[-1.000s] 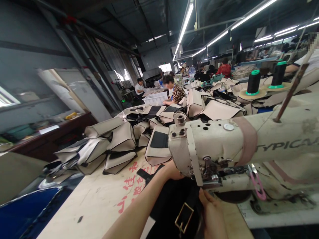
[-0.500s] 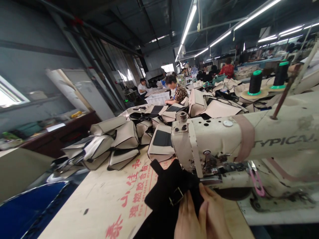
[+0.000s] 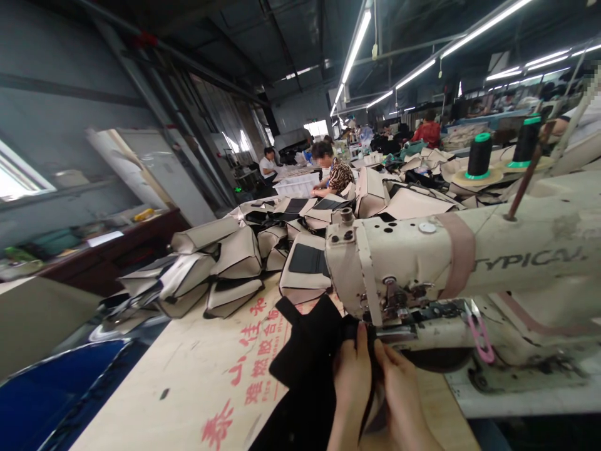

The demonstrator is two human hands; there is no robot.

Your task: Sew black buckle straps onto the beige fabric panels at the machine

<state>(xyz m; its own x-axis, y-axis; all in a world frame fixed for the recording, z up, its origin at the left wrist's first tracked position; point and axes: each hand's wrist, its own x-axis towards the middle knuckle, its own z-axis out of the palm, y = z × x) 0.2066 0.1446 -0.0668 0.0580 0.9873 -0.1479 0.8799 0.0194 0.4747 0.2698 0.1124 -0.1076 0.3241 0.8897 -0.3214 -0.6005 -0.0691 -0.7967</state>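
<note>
Pale plywood worktop point(image 3: 188, 369) with red lettering, in a workshop under strip lights point(image 3: 357, 44). Beige bags point(image 3: 235, 254) heaped along far side; person in patterned top point(image 3: 340, 176) beyond. Black piece point(image 3: 305, 382) on worktop, upper end by sewing machine point(image 3: 404, 250) head. Left hand point(image 3: 352, 376) pinches it, right hand point(image 3: 399, 388) grips its right side. Bare plywood runs left to slanted edge, blue bin point(image 3: 56, 391) beside; machine crowds right.

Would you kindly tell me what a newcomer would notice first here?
A cream-coloured sewing machine lettered TYPICAL dominates the right. Below its head, the bare left hand and right hand hold floppy black material. Beyond, beige boxy bags with black edging crowd the pale wooden tabletop.
</note>
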